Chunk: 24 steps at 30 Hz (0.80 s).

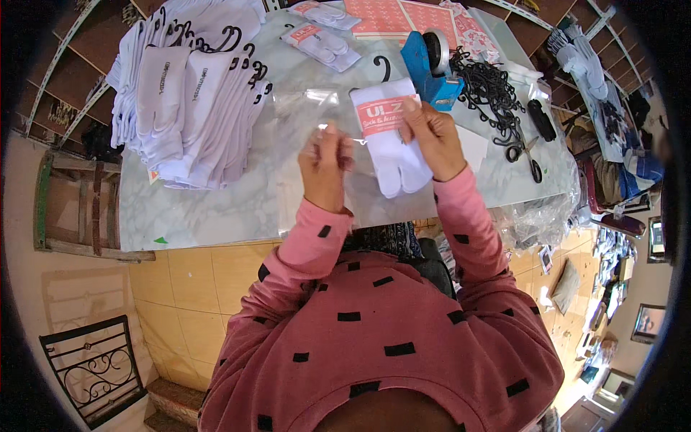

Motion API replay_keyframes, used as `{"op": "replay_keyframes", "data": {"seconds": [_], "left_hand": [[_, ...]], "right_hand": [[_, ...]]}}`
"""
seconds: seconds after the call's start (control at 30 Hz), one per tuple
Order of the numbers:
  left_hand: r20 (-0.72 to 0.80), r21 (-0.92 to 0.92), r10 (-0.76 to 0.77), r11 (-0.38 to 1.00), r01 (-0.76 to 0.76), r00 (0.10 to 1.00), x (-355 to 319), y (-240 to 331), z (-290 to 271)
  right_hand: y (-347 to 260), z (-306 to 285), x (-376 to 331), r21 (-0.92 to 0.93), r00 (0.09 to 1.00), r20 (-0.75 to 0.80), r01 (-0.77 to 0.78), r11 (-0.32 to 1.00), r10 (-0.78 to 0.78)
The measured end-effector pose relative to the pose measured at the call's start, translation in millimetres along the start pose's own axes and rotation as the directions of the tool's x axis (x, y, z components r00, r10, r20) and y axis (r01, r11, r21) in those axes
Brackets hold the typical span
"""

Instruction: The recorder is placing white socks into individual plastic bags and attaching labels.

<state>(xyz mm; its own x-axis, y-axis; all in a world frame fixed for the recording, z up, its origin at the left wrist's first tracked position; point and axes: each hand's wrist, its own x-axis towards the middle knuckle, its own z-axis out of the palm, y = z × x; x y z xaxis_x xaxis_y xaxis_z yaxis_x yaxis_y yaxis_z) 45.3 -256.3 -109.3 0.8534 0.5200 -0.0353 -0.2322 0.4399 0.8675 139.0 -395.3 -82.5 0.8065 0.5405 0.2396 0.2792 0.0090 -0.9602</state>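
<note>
My left hand (325, 167) pinches the clear plastic bag (317, 137) open at its edge, so my right hand (432, 137), closed on the white socks (392, 147) (at two o'clock from it), can hold them at the mouth.

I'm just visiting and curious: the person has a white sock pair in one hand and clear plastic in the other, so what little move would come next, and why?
Probably sliding the white sock pair into the clear plastic bag. The right hand grips the pair at its pink label, while the left hand pinches the bag's edge beside it.
</note>
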Motion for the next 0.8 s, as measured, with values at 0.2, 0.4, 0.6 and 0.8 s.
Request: {"op": "replay_keyframes", "data": {"seconds": [0.2, 0.4, 0.6, 0.8], "left_hand": [[-0.078, -0.15, -0.044, 0.988, 0.032, 0.996, 24.6, 8.2, -28.9], [-0.066, 0.022, 0.041, 0.999, -0.04, 0.997, 8.0, 14.1, 1.3], [0.087, 0.165, 0.12, 0.977, -0.133, 0.989, -3.6, 8.9, 9.3], [-0.102, -0.11, -0.009, 0.994, -0.002, 0.995, 19.8, 16.8, -14.7]], "right_hand": [[-45.0, -24.8, -20.9, 0.209, 0.998, 0.002, -0.062, 0.976, 0.063], [-38.6, -22.2, -23.2, 0.131, 0.974, 0.186, -0.158, 0.979, 0.132], [-11.5, -12.5, -8.8, -0.277, 0.993, 0.082, 0.104, 0.955, -0.085], [-35.1, -25.6, -18.1, 0.024, 0.999, -0.029, 0.03, 0.999, -0.03]]}}
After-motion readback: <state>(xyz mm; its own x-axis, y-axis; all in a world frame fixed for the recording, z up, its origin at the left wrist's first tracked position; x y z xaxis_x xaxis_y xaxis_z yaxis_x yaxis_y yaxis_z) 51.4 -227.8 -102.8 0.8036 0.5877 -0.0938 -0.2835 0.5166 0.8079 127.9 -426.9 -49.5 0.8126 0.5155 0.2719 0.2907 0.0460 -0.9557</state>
